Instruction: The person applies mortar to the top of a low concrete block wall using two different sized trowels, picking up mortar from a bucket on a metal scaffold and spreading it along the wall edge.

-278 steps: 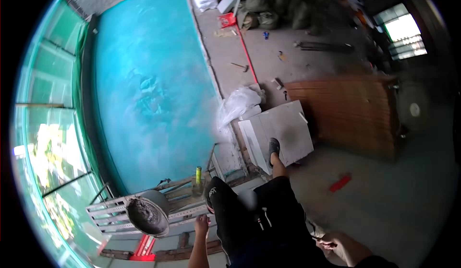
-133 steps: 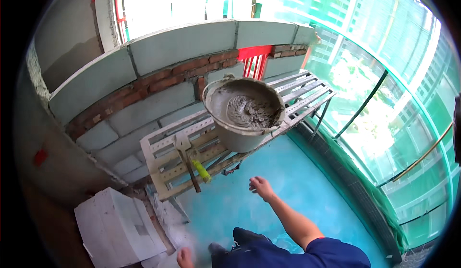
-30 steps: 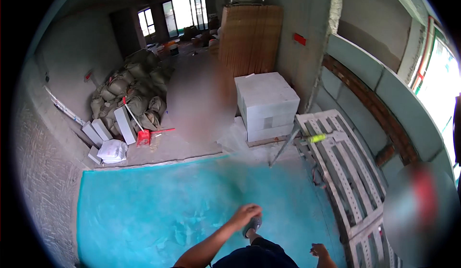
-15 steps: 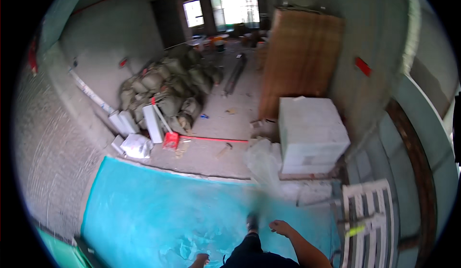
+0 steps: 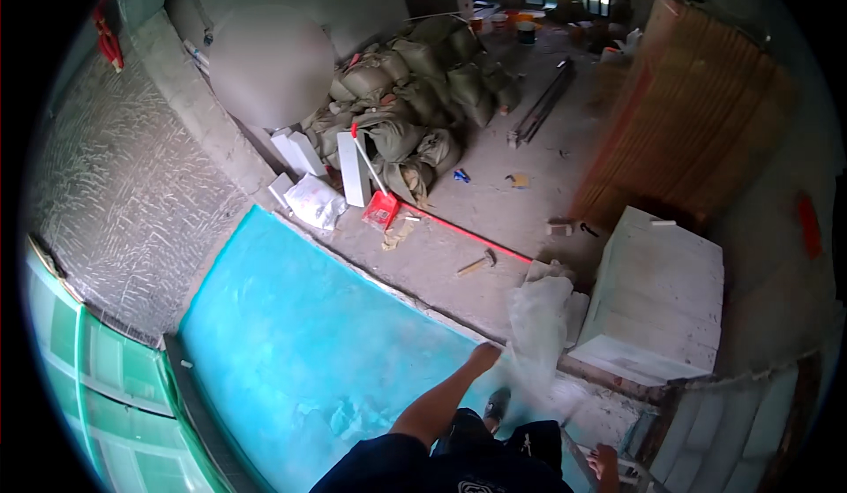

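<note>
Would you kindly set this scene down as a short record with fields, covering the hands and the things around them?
Left hand: appears near the plastic sheet; grip unclear
Right hand: appears beside a pale frame; grip unclear
Blue floor: left of the plastic sheet
White stack: right of the plastic sheet
Grey floor: hammer, red dustpan, piled sacks

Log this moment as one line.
left hand: near plastic sheet, nothing seen held | right hand: near bench, nothing seen held | hammer: on floor
</note>
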Tool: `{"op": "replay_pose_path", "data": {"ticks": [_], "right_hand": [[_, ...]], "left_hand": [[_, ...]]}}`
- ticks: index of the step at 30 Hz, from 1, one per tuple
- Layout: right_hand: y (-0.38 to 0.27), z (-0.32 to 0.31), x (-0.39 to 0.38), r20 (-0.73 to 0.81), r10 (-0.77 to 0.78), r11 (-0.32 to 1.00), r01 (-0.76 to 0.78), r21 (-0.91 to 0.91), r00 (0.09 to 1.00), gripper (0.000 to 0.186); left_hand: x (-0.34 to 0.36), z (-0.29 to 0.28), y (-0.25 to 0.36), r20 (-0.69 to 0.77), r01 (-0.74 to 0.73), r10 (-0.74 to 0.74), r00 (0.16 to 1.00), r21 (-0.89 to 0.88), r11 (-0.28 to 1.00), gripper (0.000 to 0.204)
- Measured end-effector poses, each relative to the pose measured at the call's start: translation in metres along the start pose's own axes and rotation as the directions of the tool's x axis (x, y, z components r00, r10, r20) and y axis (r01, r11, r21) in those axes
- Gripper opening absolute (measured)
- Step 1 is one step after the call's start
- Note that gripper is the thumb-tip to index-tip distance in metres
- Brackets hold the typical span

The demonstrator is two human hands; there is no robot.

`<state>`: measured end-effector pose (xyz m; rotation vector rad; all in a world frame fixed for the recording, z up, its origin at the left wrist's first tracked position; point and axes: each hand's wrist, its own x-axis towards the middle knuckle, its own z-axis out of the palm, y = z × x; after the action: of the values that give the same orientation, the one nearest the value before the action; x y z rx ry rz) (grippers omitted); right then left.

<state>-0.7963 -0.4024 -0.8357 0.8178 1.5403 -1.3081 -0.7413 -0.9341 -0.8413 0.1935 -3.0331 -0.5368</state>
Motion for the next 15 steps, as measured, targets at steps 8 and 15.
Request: {"op": "replay_pose_path", "data": {"ticks": [8, 15], "right_hand": [[-0.076, -0.16, 0.076, -0.148, -0.077, 0.984, 0.099, 0.151, 0.986, 0.036], [-0.204, -0.332, 0.207, -0.295, -0.767, 0.612, 0.509, -0.605, 0.57, 0.025]], "left_hand": [[0.219, -0.002, 0.12, 0.478, 0.624, -0.406, 0.779, -0.661, 0.417, 0.033], [0.188, 0.123, 0.097, 0.7, 0.578, -0.018, 0.714, -0.573, 0.581, 0.023]]}}
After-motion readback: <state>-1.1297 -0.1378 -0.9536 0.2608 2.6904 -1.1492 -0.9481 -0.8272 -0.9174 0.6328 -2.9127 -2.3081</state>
